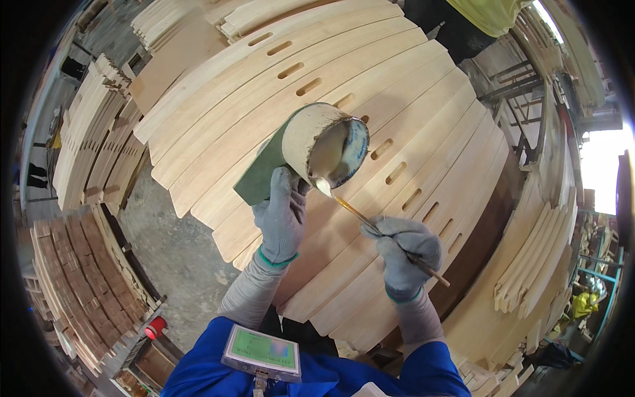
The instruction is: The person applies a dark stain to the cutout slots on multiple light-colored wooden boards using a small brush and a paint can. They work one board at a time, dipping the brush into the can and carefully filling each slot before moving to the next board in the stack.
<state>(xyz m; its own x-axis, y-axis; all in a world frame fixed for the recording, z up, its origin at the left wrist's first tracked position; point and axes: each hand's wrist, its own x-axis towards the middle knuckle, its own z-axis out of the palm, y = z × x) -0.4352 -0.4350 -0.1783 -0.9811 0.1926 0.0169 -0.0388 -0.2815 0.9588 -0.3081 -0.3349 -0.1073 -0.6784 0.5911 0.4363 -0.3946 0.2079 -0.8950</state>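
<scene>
My left hand (281, 215), in a grey glove, grips a round pot (302, 139) tilted toward the right. Its outside is crusted beige, and creamy paste (329, 149) coats the inside. A flat green sheet (258, 173) is held against the pot's left side by the same hand. Between the fingers of my gloved right hand (410, 246) is a thin paintbrush (354, 210). The brush's tip, loaded with whitish paste, is at the pot's lower rim. Beneath both hands lie pale wooden slats (218, 155), side by side, several with oblong slots.
Stacked slats (92, 142) stand at the left, with brown wooden blocks (89, 264) nearer me. Concrete floor (169, 221) shows between. A person in a yellow-green shirt (489, 14) stands beyond the slats. More boards (532, 258) lie at the right. A red cup-like object (155, 327) is at lower left.
</scene>
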